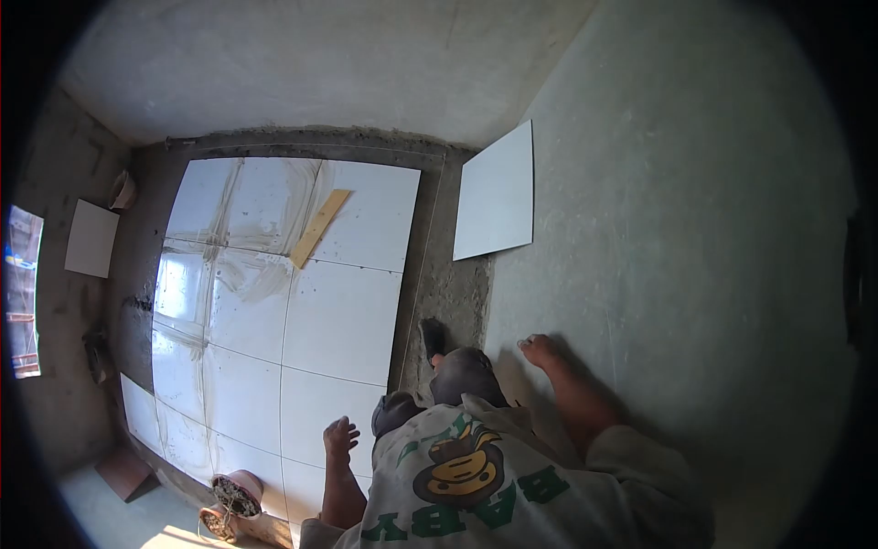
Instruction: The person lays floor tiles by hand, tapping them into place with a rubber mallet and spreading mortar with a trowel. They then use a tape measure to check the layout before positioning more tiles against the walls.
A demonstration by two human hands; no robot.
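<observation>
My left hand [341, 436] hangs above the white floor tiles [343, 316], its fingers apart and nothing in it. Close beside the grey plastered wall [668, 229], my right hand [540, 349] is held out with loosely bent fingers. I see nothing in it, and whether it touches the wall cannot be made out. A wooden strip [320, 229] lies slantwise across the tiles towards the far side. Grey smears of wet mortar or dirt mark the joints on the left. My dark shoe [432, 340] stands on the rough strip between tiles and wall.
One loose white tile [495, 192] leans on the right wall, another [91, 238] on the left wall. Buckets [240, 492] holding grey mortar stand at lower left, near a brown board [125, 474]. Another bucket [123, 190] sits in the far left corner. A thin string [427, 229] runs along the tiles' edge.
</observation>
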